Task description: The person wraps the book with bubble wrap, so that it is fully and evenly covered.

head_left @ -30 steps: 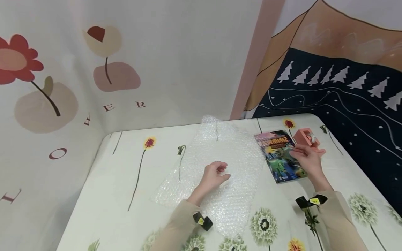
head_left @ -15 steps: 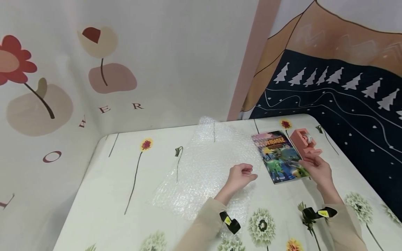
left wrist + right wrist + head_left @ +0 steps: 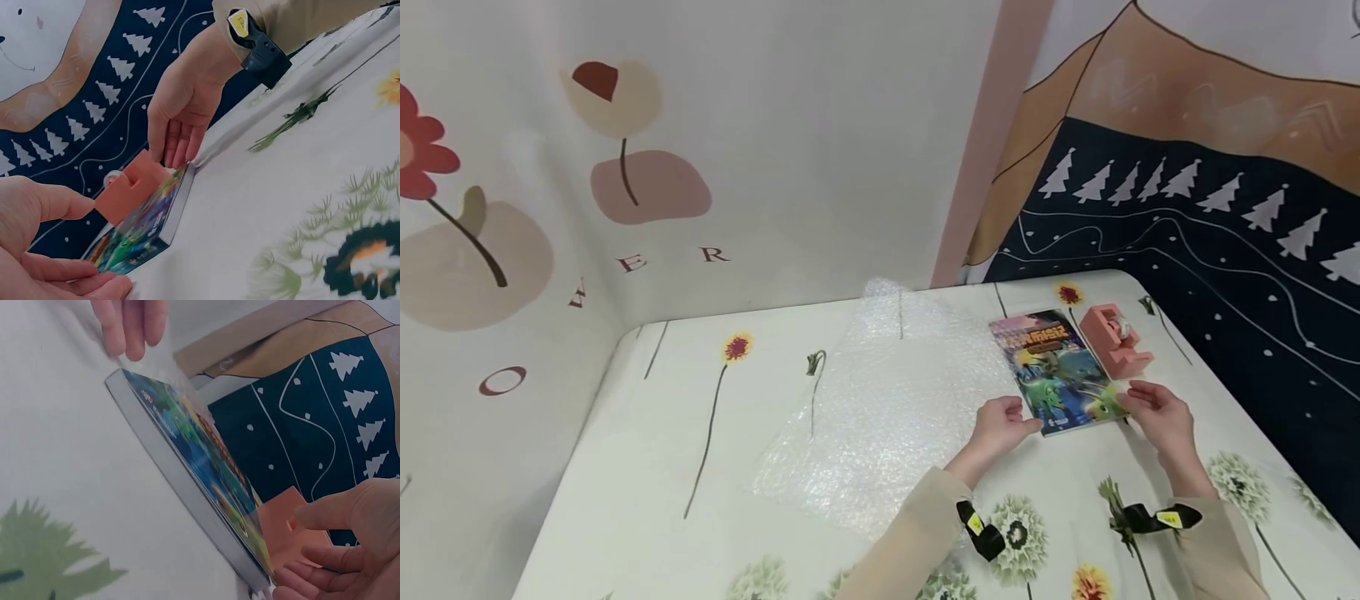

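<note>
A colourful book (image 3: 1054, 371) with a pink, blue and green cover lies flat on the table, its thick page edge showing in the right wrist view. At its lower left corner is my left hand (image 3: 1000, 427), thumb and fingers spread apart. My right hand (image 3: 1163, 423) is at the lower right corner, fingers beside the book's edge and thumb held away. Whether either hand's fingertips touch the book is hard to tell. Just right of the book stands a pink tape dispenser (image 3: 1112, 343). To the left, a sheet of clear bubble wrap (image 3: 887, 408) is spread out.
A white cloth printed with flowers covers the table (image 3: 647, 450). Behind it hangs a pale flower-print backdrop (image 3: 820, 167), and a dark one with white trees (image 3: 1225, 242) is at the right.
My left hand has moved right, from over the bubble wrap to the book's left corner. My right hand has come down from the book's upper right side to its lower right corner.
</note>
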Motion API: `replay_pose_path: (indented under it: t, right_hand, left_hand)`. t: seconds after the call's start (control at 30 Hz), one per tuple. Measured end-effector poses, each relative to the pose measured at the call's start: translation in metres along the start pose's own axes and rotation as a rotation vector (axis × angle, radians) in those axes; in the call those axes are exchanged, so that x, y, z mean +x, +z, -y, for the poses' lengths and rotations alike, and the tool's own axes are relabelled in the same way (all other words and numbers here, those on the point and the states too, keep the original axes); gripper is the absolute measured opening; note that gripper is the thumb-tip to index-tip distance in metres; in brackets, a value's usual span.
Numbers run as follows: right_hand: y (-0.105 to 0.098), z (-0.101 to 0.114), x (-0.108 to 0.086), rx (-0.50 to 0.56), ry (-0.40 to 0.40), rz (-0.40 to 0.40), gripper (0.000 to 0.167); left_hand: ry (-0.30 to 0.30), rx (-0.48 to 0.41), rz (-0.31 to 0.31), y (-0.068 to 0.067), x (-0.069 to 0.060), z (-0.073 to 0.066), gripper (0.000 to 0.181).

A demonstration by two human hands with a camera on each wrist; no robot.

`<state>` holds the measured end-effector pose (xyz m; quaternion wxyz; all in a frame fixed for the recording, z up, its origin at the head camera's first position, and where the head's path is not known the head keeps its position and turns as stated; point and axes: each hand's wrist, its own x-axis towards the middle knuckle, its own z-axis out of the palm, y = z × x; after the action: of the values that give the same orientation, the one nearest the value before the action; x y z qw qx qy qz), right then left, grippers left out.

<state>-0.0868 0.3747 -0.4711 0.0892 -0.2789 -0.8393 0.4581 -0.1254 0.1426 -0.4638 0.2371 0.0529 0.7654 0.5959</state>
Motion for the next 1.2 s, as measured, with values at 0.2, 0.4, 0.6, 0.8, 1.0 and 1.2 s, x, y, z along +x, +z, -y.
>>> replay_pose_path:
  t: [0.2, 0.4, 0.6, 0.8, 1.0, 1.2]
  right_hand:
    - [0.001, 0.000, 0.000, 0.004, 0.013, 0.036, 0.050]
    - [0.008, -0.027, 0.024, -0.021, 0.019, 0.057, 0.058]
    - [0.004, -0.003, 0.018, 0.028, 0.067, 0.138, 0.055]
    - [-0.007, 0.003, 0.018, 0.207, 0.103, 0.249, 0.040]
    - [-0.019, 0.004, 0.015, 0.476, 0.091, 0.371, 0.020]
    - [-0.030, 0.017, 0.006, 0.717, 0.131, 0.420, 0.026]
  left_hand:
    - [-0.093, -0.081, 0.000, 0.010, 0.005, -0.004, 0.052]
    - [-0.179, -0.247, -0.077, 0.018, 0.007, -0.012, 0.049]
    - [-0.185, -0.327, -0.162, 0.013, 0.011, -0.014, 0.041]
    - [-0.207, -0.401, -0.154, 0.008, 0.013, -0.011, 0.042]
    - [-0.217, -0.476, -0.185, 0.011, 0.013, -0.012, 0.037]
    - [-0.193, -0.533, -0.193, 0.017, 0.012, -0.014, 0.031]
